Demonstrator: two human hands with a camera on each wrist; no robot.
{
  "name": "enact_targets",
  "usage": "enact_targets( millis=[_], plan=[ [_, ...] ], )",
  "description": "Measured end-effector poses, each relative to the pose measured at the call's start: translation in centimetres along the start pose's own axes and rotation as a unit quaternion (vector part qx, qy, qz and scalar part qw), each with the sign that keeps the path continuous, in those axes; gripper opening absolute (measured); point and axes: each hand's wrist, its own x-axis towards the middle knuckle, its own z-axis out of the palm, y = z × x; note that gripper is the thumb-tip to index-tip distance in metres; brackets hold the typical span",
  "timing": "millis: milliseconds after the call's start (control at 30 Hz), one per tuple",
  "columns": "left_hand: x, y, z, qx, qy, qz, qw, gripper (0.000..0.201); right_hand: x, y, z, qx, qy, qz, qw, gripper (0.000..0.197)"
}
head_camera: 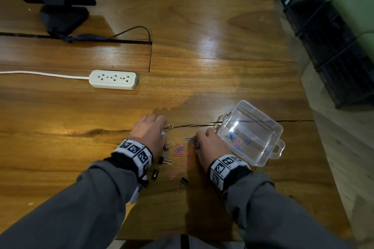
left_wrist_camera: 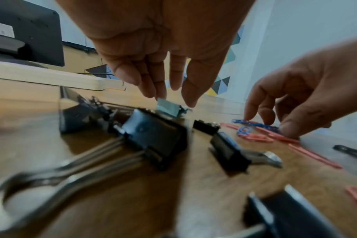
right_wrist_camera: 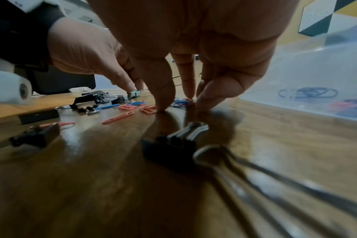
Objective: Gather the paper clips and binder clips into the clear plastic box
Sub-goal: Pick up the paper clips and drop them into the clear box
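The clear plastic box [head_camera: 269, 148] stands open on the table to the right, with several blue and pink paper clips [head_camera: 235, 141] inside. My left hand [head_camera: 162, 130] [left_wrist_camera: 171, 99] pinches a teal binder clip [left_wrist_camera: 167, 108] that sits on the wood, fingers on one side and thumb on the other. My right hand [head_camera: 197, 142] [right_wrist_camera: 179, 103] is just left of the box, its fingertips closed on blue paper clips [right_wrist_camera: 180, 101] lying on the table. Between my hands lie pink paper clips [head_camera: 179, 151]. Several black binder clips [head_camera: 162, 160] lie below my left hand.
A white power strip [head_camera: 113, 79] with its cord lies further back on the left, behind it a monitor stand [head_camera: 62, 18]. A crack [head_camera: 202, 125] runs across the table by the box. The table's right edge [head_camera: 315, 127] is close to the box; black crates [head_camera: 334, 56] stand beyond.
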Motion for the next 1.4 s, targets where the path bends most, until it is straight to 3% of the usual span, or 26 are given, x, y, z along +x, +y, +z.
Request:
enact_targets(
  millis=[100,267,333,467,767,900,1000,1100,1233,1300,1400],
  plan=[
    [-0.5,1.8,-0.1,0.028,-0.004,0.051,0.998,0.016,0.9,-0.2,-0.2,0.016,-0.013,0.017,1.0,0.018],
    [-1.2,4.3,1.9,0.136,-0.126,0.108,0.977,0.033,1.7,-0.3,-0.2,0.008,-0.046,0.023,0.999,0.012],
    [-1.1,4.4,2.4,0.14,-0.135,0.105,0.975,0.038,1.8,-0.2,-0.2,0.001,-0.052,0.022,0.998,0.012],
    [-0.5,4.3,2.4,0.132,-0.156,0.095,0.974,0.03,1.7,0.0,-0.2,-0.006,-0.064,0.017,0.998,0.007],
    [-0.5,4.8,2.4,0.11,-0.178,0.079,0.975,0.024,1.1,-0.3,0.6,-0.064,-0.057,-0.006,0.996,0.021],
    [-0.9,4.8,2.7,0.086,-0.173,0.082,0.978,0.021,0.7,-0.4,0.8,-0.073,-0.044,-0.043,0.995,0.017],
    [-1.0,5.0,2.4,0.067,-0.183,0.074,0.978,0.019,0.0,-0.5,0.1,-0.016,-0.028,-0.051,0.998,0.004],
    [-0.7,6.0,1.0,0.019,-0.165,0.051,0.985,0.022,-1.5,0.5,-2.0,0.095,0.01,0.033,0.995,0.017],
    [1.2,10.7,-1.7,-0.059,-0.128,0.067,0.988,0.018,-3.3,5.6,-5.9,0.225,0.076,0.209,0.949,0.014],
    [2.4,14.0,-1.9,-0.093,-0.128,0.09,0.983,0.022,-3.3,8.0,-6.8,0.216,0.084,0.273,0.934,0.015],
    [3.6,17.4,-0.6,-0.081,-0.146,0.138,0.976,0.018,-2.4,9.3,-6.4,0.184,0.088,0.301,0.932,0.011]
  ],
)
